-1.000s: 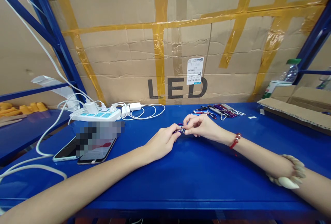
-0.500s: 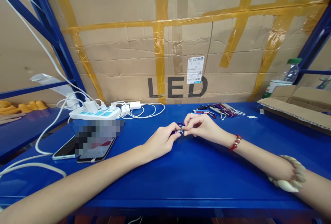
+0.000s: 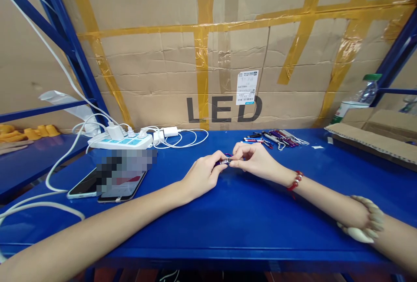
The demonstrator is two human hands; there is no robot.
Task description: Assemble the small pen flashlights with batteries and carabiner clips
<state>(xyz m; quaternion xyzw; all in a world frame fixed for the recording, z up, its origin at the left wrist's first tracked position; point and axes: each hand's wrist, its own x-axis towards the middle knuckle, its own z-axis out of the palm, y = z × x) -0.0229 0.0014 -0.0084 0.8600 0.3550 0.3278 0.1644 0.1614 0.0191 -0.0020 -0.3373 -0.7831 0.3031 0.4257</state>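
Both hands meet over the middle of the blue table [image 3: 247,225]. My left hand [image 3: 203,177] pinches one end of a small purple keychain flashlight [image 3: 224,161]. My right hand [image 3: 252,160] pinches its other end, fingers curled around the silver tip. The little light is held just above the table surface. A red bead bracelet [image 3: 295,182] circles my right wrist, and a pale chunky bracelet [image 3: 365,225] sits further up that forearm.
A pile of several similar small flashlights with clips [image 3: 275,138] lies behind my right hand. At the left are two phones [image 3: 110,186], a white power strip [image 3: 120,142] with chargers and cables [image 3: 182,138]. A cardboard box [image 3: 374,136] and water bottle [image 3: 356,99] stand at right; a taped cardboard wall [image 3: 224,51] backs the table.
Both hands have lifted slightly and shifted a little away from me with the flashlight between them; the fingers have re-gripped its ends.
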